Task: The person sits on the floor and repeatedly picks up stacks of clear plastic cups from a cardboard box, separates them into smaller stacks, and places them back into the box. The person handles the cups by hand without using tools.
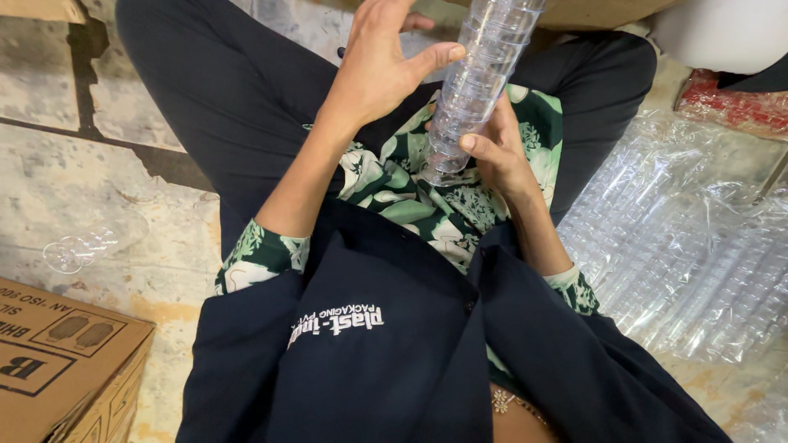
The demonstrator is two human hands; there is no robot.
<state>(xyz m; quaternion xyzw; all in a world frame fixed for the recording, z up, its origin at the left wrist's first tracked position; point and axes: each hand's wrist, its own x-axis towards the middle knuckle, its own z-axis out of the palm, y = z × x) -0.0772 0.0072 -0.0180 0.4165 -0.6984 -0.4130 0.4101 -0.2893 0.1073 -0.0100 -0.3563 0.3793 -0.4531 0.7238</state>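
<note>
Head view shows a stack of clear plastic cups [476, 78], ribbed and see-through, nested into a long column over the person's lap. Its long axis is tilted, going from the lower end near the right hand [497, 152] up toward the top edge. The right hand grips its lower end; the left hand [382, 70] is open, thumb touching its side.

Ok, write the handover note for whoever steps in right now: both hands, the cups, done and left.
Left hand: open, fingers resting on the upper part of the stack of clear cups.
Right hand: gripping the stack's lower end, held over the lap.
Done: this stack is nested together.
Left: a loose clear cup lies on the floor to the left; bagged cup stacks lie to the right.
</note>
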